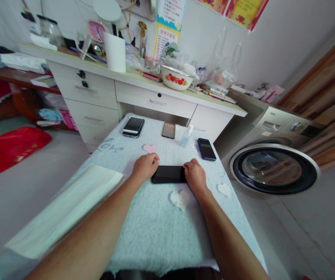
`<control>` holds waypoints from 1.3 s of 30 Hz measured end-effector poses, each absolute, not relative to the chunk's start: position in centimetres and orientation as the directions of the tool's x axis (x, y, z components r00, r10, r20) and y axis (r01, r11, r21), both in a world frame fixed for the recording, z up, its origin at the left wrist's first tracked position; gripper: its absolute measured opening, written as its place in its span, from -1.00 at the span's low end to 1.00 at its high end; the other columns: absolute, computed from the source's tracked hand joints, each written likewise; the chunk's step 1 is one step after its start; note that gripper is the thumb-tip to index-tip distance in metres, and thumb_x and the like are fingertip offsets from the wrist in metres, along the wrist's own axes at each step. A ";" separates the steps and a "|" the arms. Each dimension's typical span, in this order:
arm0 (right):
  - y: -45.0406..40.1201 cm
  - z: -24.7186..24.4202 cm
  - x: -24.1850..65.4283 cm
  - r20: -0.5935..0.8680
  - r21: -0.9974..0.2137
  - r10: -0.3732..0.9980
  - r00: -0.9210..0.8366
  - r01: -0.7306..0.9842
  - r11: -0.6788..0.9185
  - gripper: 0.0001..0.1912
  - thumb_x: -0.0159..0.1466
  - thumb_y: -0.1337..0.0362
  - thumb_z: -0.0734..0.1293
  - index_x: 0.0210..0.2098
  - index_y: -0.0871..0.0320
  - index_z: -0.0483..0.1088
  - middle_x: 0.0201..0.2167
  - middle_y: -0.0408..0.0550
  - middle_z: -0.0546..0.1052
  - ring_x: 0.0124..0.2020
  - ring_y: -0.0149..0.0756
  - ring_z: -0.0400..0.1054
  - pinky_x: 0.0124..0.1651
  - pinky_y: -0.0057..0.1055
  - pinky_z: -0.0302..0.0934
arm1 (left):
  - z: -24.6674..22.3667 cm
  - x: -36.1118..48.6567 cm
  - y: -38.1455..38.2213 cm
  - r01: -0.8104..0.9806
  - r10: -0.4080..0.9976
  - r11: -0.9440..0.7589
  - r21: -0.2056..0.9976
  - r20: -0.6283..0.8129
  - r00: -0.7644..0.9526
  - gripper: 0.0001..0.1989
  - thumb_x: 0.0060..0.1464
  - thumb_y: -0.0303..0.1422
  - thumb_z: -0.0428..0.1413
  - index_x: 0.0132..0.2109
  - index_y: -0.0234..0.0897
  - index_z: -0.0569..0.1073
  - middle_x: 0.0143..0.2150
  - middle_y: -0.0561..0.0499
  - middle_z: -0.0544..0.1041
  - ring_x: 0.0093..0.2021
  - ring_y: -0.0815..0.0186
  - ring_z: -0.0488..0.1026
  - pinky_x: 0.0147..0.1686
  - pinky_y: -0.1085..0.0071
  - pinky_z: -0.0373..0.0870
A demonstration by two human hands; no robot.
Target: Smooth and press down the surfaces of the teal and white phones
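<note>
A black smartphone (pixel 169 174) lies sideways on the cloth-covered table, its dark screen facing up. My left hand (pixel 146 167) is closed at the phone's left end, fingers curled in and thumb at the corner. At the opposite end, my right hand (pixel 195 175) grips the edge with bent fingers. Beyond the hands stand a small clear spray bottle (pixel 186 137) and a phone case (pixel 169 130) lying flat. Another phone (pixel 206 149) with a blue edge rests to the right. Stacked phones (pixel 134 126) sit at the far left corner.
White folded sheets (pixel 68 212) lie along the table's left side. Behind the table runs a white drawer desk (pixel 152 97) bearing a flowered bowl (pixel 177 77), a paper roll (pixel 114 52) and plastic bags. A washing machine (pixel 272 132) with a round door stands at right.
</note>
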State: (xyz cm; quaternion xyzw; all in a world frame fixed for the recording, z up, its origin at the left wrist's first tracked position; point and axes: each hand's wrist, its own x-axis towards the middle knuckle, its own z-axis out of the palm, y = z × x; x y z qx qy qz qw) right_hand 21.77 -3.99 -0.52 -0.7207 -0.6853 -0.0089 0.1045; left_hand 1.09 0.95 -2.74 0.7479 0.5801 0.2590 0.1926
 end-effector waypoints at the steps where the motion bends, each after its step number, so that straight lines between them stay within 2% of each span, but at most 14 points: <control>1: -3.9 -0.4 21.7 0.149 -0.131 0.987 0.052 0.991 -0.033 -0.71 0.34 0.32 0.15 -0.24 0.12 0.52 -0.22 -0.03 0.42 -0.29 -0.37 0.32 -0.25 -0.47 0.07 | -2.7 1.1 1.0 0.769 0.969 -0.248 0.589 0.160 0.190 -0.84 0.03 -0.41 0.00 -0.30 -0.20 0.48 -0.39 0.06 0.57 -0.35 0.32 0.46 -0.37 0.47 0.22; 10: -3.7 -0.4 20.3 0.127 -0.078 0.991 -0.045 0.995 0.056 -0.70 0.36 0.31 0.13 -0.27 0.12 0.50 -0.23 -0.01 0.43 -0.32 -0.35 0.31 -0.31 -0.46 0.06 | -2.9 1.1 1.0 0.772 0.969 -0.247 0.585 0.165 0.185 -0.84 0.03 -0.42 0.01 -0.30 -0.20 0.48 -0.39 0.05 0.57 -0.35 0.32 0.47 -0.38 0.46 0.22; 17: -3.2 -0.6 18.8 0.120 -0.105 0.988 -0.094 0.989 0.107 -0.70 0.36 0.30 0.13 -0.25 0.11 0.51 -0.22 -0.03 0.41 -0.30 -0.36 0.32 -0.29 -0.47 0.10 | -3.1 1.2 1.1 0.775 0.965 -0.262 0.576 0.176 0.195 -0.85 0.04 -0.40 0.01 -0.29 -0.20 0.48 -0.38 0.05 0.57 -0.36 0.32 0.47 -0.39 0.47 0.22; 26: -3.8 -0.9 19.2 0.205 -0.276 0.954 -0.220 0.922 0.272 -0.73 0.33 0.34 0.19 -0.25 0.07 0.53 -0.26 -0.08 0.44 -0.27 -0.39 0.33 -0.22 -0.51 0.13 | -3.0 1.2 1.0 0.788 0.964 -0.264 0.555 0.171 0.203 -0.85 0.05 -0.40 0.01 -0.29 -0.20 0.48 -0.38 0.05 0.57 -0.35 0.32 0.47 -0.38 0.46 0.22; 35: -4.9 -0.3 21.2 0.204 -0.479 0.882 -0.424 0.742 0.468 -0.76 0.28 0.43 0.24 -0.27 0.09 0.55 -0.32 -0.11 0.46 -0.31 -0.43 0.35 -0.20 -0.51 0.19 | -3.1 1.2 1.2 0.779 0.957 -0.289 0.556 0.188 0.221 -0.86 0.05 -0.39 0.01 -0.29 -0.21 0.47 -0.39 0.06 0.57 -0.36 0.33 0.46 -0.38 0.47 0.22; 39: -5.3 0.4 21.6 0.156 -0.540 0.863 -0.481 0.690 0.482 -0.73 0.23 0.49 0.25 -0.30 0.10 0.56 -0.34 -0.13 0.48 -0.31 -0.45 0.36 -0.19 -0.52 0.19 | -2.9 1.2 1.0 0.779 0.958 -0.288 0.558 0.183 0.223 -0.85 0.05 -0.40 0.00 -0.28 -0.21 0.48 -0.40 0.05 0.57 -0.36 0.32 0.47 -0.38 0.46 0.22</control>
